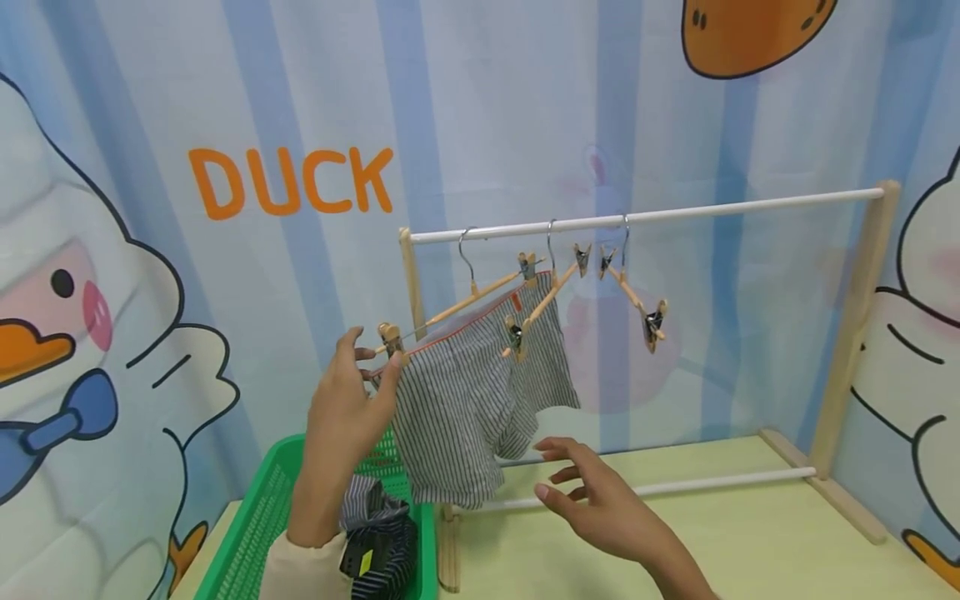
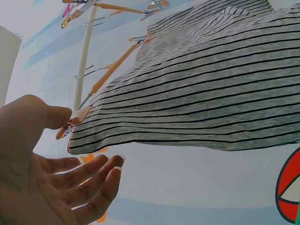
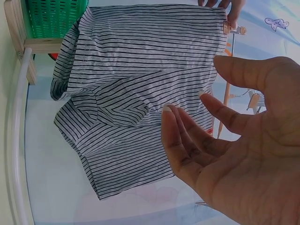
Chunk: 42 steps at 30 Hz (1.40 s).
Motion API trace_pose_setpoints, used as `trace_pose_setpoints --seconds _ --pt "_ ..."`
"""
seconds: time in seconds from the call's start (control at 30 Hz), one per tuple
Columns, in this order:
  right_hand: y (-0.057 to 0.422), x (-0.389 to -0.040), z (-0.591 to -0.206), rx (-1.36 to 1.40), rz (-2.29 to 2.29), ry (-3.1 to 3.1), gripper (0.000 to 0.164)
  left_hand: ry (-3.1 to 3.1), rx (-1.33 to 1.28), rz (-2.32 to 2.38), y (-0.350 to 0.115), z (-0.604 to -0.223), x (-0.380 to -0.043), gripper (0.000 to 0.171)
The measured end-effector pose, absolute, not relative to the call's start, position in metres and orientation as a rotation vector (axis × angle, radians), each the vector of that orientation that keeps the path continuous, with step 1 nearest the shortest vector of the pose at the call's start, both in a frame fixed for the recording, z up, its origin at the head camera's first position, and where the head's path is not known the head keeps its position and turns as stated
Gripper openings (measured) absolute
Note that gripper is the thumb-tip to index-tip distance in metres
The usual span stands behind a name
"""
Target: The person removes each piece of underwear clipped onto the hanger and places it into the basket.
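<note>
Grey shorts (image 1: 457, 400) with dark stripes and an orange-edged waistband hang from a wooden clip hanger (image 1: 474, 290). One clip (image 1: 391, 340) sits at the near left corner of the waistband, another clip (image 1: 527, 267) at the far corner. My left hand (image 1: 348, 408) is at the near clip. In the left wrist view its thumb (image 2: 57, 117) lies against the clip while the other fingers spread loosely below the fabric. My right hand (image 1: 600, 504) is held up in front of the shorts' lower right, fingers loosely bent, with nothing in it.
Two more clip hangers, a middle one (image 1: 555, 293) and a right one (image 1: 632, 292), hang on the white rail (image 1: 735, 206) of a wooden-ended rack. At lower left, a green basket (image 1: 251, 500) holds dark and striped clothes (image 1: 382, 533). Behind is a duck-print curtain (image 1: 300, 100).
</note>
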State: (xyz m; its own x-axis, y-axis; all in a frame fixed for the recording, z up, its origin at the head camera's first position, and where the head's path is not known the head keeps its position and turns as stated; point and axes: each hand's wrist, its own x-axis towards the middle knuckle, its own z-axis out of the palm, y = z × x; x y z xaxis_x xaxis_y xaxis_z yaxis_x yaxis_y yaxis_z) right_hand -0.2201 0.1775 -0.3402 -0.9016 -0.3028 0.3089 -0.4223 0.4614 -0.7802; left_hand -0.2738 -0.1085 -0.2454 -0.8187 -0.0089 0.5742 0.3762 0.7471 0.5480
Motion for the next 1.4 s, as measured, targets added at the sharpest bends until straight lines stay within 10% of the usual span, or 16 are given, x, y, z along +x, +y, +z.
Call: trace_pose_setpoints --seconds 1.4 --pt "0.179 -0.223 -0.342 0.635 1.409 -2.583 0.056 -2.477 -0.441 -0.882 -0.08 -0.217 -0.284 0.039"
